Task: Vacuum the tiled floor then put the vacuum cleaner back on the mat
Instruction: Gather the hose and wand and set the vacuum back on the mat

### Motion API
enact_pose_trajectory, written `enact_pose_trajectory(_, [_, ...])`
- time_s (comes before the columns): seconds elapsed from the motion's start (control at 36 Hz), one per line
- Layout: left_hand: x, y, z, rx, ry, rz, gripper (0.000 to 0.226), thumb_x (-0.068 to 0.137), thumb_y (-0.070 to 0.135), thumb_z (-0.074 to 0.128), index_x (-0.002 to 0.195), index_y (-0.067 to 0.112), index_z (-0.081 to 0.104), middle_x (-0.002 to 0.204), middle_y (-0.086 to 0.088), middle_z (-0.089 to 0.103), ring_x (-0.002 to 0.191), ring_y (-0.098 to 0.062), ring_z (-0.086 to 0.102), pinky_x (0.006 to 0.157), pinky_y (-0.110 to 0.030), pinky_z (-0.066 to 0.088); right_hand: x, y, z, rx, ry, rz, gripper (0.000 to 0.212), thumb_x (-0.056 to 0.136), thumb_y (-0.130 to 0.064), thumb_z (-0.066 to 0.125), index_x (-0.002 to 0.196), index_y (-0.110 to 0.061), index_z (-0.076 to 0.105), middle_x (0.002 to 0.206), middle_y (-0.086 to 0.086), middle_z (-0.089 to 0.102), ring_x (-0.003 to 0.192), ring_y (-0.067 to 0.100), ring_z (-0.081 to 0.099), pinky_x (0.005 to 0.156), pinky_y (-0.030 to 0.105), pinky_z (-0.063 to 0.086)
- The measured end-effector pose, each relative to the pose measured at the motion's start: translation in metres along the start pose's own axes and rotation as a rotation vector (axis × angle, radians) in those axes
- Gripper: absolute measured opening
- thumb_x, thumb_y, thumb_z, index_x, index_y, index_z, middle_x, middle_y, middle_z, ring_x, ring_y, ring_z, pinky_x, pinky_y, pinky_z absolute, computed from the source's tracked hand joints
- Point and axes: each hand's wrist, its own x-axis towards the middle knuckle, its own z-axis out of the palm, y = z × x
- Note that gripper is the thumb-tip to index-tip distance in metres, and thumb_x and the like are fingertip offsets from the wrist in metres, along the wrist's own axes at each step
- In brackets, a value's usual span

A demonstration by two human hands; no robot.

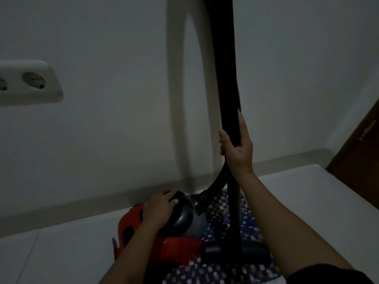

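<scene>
Vacuum [164, 228]: red/grey canister body, low centre of view, close to the wall [102, 130] base. Its right part sits over the patterned mat [221, 269]; whether the left part is on mat or on the tiled floor [51, 259] cannot be told, lighting too dim. Hose [213, 187] curves up from the body front to the wand [225, 78]. Wand is black, long axis near vertical, running from the floor head [235, 251] on the mat up past the top of frame. Left hand [160, 208]: palm down on the grey top/handle area of the body, fingers [170, 196] curled over the black handle, appears closed on it. Right hand [238, 148]: wrapped around the wand approx. mid-length, thumb side up, fingers closed on the tube. Key relation: body lies directly below the left hand, wand directly in the right hand; each hand is already on its own part, left nearer the body, right nearer the wand. Judgement: final stage, i.e. parking the unit on the mat. Next move likely needs the body settled fully onto the mat w/ wand kept upright, then both grips released. Risk: wand tipping once let go. Other items: double socket [26, 83] on wall at left, brown door [361, 144] at far right.
</scene>
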Motion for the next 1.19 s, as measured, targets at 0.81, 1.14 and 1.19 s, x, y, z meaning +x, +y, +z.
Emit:
enact_pose_trajectory(0.81, [-0.017,0.014,-0.008,0.027,-0.018,-0.081,0.044,0.098,0.038,0.038,0.142,0.035,0.037,0.136,-0.019,0.05,0.126,-0.035,0.045,0.104,-0.041,0.036,-0.034,0.005,-0.003,0.013,0.104,0.108,0.059,0.086,-0.045,0.05,0.14,-0.023,0.04,0.074,-0.005,0.054,0.059,0.014,0.049,0.054,0.023,0.047])
enact_pose_trajectory(1.14, [-0.023,0.011,-0.007,0.003,-0.017,-0.053,0.046,0.099,0.036,0.036,0.145,0.03,0.034,0.139,-0.019,0.045,0.128,-0.034,0.041,0.107,-0.041,0.033,-0.041,0.0,-0.002,-0.13,0.077,0.087,0.05,0.086,-0.063,0.047,0.134,-0.055,0.034,0.12,0.015,0.059,0.098,0.029,0.062,0.087,0.049,0.053])
enact_pose_trajectory(1.19, [-0.023,0.01,-0.006,-0.015,-0.021,-0.042,0.046,0.099,0.033,0.037,0.145,0.027,0.034,0.139,-0.02,0.045,0.128,-0.035,0.042,0.108,-0.041,0.033,-0.042,0.0,-0.005,-0.167,0.05,0.106,0.046,0.084,-0.069,0.044,0.128,-0.064,0.031,0.128,0.02,0.056,0.115,0.04,0.056,0.096,0.058,0.047])
